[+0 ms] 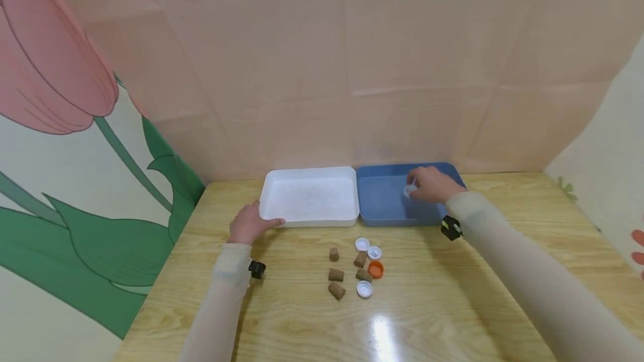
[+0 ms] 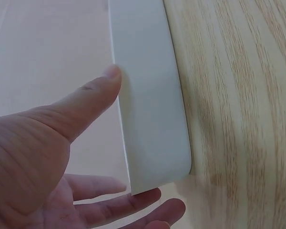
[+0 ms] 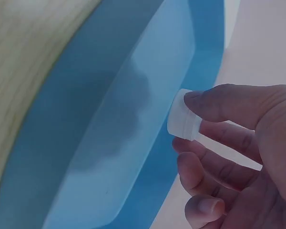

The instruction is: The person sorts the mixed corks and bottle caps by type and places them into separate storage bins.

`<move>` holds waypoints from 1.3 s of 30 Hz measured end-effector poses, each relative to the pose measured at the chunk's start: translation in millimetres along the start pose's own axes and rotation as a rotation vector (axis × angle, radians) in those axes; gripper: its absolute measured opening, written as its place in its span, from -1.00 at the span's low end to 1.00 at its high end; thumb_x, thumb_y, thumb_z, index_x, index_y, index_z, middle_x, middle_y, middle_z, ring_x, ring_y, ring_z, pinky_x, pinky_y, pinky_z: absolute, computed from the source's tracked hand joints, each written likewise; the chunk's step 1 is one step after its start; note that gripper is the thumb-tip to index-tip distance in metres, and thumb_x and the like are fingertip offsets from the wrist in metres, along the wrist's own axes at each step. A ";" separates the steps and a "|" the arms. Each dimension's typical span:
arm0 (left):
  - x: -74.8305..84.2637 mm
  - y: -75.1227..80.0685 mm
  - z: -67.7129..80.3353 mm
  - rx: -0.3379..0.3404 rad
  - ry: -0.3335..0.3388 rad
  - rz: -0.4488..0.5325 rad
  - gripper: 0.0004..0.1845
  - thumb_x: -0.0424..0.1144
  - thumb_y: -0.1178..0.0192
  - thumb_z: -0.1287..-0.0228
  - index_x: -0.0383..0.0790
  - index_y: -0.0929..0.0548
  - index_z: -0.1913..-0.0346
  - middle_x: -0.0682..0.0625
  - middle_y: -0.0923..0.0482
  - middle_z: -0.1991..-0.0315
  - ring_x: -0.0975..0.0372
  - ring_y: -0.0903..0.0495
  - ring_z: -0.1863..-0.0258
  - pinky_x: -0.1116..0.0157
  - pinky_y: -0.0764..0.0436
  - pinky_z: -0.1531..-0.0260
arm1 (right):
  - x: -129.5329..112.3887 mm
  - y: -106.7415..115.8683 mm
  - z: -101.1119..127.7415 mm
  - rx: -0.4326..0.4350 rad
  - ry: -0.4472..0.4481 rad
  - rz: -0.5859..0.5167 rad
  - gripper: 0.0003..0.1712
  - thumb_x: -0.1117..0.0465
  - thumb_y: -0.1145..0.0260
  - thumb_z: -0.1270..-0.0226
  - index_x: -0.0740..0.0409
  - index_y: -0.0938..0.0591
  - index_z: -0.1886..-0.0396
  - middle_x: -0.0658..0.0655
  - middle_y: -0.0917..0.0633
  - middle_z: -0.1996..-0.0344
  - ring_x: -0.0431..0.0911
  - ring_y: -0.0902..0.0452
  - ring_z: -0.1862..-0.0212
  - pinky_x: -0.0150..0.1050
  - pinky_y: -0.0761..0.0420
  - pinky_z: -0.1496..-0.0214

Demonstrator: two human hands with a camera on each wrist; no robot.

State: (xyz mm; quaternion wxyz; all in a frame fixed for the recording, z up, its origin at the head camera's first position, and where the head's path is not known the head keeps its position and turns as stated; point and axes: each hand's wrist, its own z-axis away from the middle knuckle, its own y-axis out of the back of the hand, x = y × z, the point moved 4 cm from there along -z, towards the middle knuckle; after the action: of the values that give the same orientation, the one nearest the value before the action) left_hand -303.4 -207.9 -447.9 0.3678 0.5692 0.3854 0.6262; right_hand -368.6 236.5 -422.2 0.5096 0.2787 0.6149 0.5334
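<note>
I see my left hand (image 1: pixel 250 223) at the near left corner of the white tray (image 1: pixel 309 197), which sits on the tabletop (image 1: pixel 453 295). In the left wrist view the thumb lies along the tray's rim and the fingers (image 2: pixel 133 202) reach under its corner, only loosely bent, so the tray wall stands between thumb and fingers; the hand touches the tray rather than clamps it.

Past the fingers toward the middle, a small heap lies on the tabletop, well apart from both hands: brown corks (image 1: pixel 336 282) on its left side, white bottle caps (image 1: pixel 368 249) and one orange cap (image 1: pixel 375 268) on its right.

Just beside the white tray, touching it edge to edge, stands the blue tray (image 1: pixel 382 200). My right hand (image 1: pixel 431 184) hovers over its inner floor and pinches a white cap (image 3: pixel 182 116). In the right wrist view the thumb presses on the cap's top edge and the fingers (image 3: pixel 219 138) curl in behind it, so the cap sits right at the fingertips, above the blue floor. I cannot tell whether it touches the tray.
</note>
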 end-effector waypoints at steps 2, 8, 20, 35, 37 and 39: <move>0.2 -0.8 0.3 -0.009 0.002 -0.004 -0.14 0.24 -0.42 -0.09 -0.34 -0.51 -0.27 -0.25 -0.60 -0.02 -0.03 -0.56 0.06 -0.04 -0.55 0.14 | 4.7 -0.9 -3.5 -0.022 -0.016 0.005 -0.63 0.25 -0.31 -0.30 0.35 -0.60 -0.05 0.28 -0.68 0.15 0.08 -0.60 0.21 0.05 -0.58 0.21; 3.5 -2.4 -2.0 -0.014 -0.007 0.007 -0.24 0.27 -0.42 -0.05 -0.29 -0.61 -0.11 -0.13 -0.64 0.13 0.08 -0.54 0.23 0.10 -0.51 0.30 | 20.6 -3.1 -5.6 -0.072 -0.090 0.026 -0.62 0.25 -0.28 -0.36 0.34 -0.58 -0.11 0.37 -0.64 -0.01 0.19 -0.60 0.06 0.10 -0.60 0.16; 2.9 -4.2 -5.5 -0.006 0.001 0.007 -0.27 0.28 -0.44 -0.03 -0.26 -0.63 -0.07 -0.10 -0.65 0.17 0.11 -0.53 0.28 0.16 -0.48 0.37 | 25.2 2.1 1.1 -0.066 -0.108 0.037 -0.66 0.24 -0.35 -0.27 0.36 -0.61 0.03 0.41 -0.64 0.07 0.23 -0.57 0.09 0.18 -0.56 0.12; 0.6 -4.5 -7.3 -0.001 0.015 0.021 -0.27 0.26 -0.46 0.00 -0.27 -0.64 -0.05 -0.09 -0.66 0.18 0.12 -0.51 0.31 0.19 -0.44 0.39 | 33.8 -11.0 -2.3 -0.077 -0.102 0.021 -0.64 0.22 -0.35 -0.31 0.37 -0.61 0.00 0.39 -0.66 0.07 0.20 -0.60 0.10 0.13 -0.58 0.14; 0.7 -4.4 -7.6 -0.002 0.018 0.016 -0.26 0.27 -0.46 0.01 -0.27 -0.64 -0.06 -0.10 -0.66 0.17 0.11 -0.51 0.31 0.19 -0.44 0.39 | 33.6 -13.7 -2.1 -0.069 -0.085 0.017 -0.62 0.22 -0.34 -0.32 0.39 -0.59 -0.03 0.40 -0.65 0.04 0.21 -0.60 0.08 0.13 -0.58 0.13; 0.6 -3.9 -7.3 -0.002 0.020 0.008 -0.25 0.27 -0.46 0.01 -0.27 -0.64 -0.07 -0.10 -0.67 0.14 0.11 -0.53 0.30 0.18 -0.45 0.39 | 31.3 -15.9 -1.6 -0.049 -0.061 0.009 -0.60 0.23 -0.33 -0.32 0.40 -0.58 -0.07 0.39 -0.65 0.03 0.21 -0.61 0.06 0.13 -0.58 0.10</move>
State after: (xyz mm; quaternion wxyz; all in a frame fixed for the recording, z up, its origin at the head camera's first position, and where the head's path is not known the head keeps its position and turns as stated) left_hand -310.6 -206.1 -451.5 0.3621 0.5639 0.3863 0.6337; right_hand -377.0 259.3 -447.5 0.5324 0.2851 0.5844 0.5420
